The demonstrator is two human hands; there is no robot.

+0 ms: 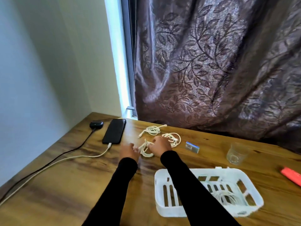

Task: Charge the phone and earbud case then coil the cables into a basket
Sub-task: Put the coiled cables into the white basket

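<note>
White cable (145,150) between both hands

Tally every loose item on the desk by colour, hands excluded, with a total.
White: 6 — three cable bundles on the desk, one coiled cable in the basket, the basket, the phone's charging cable
Black: 3 — phone, earbud case, its cable
Clear: 1 — cup
Red-orange: 1 — object at the right edge
Silver-blue: 1 — small box
Total: 12

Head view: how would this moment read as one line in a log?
stage: coiling | both hands on white cable | phone, earbud case plugged in | basket holds one coil
</note>
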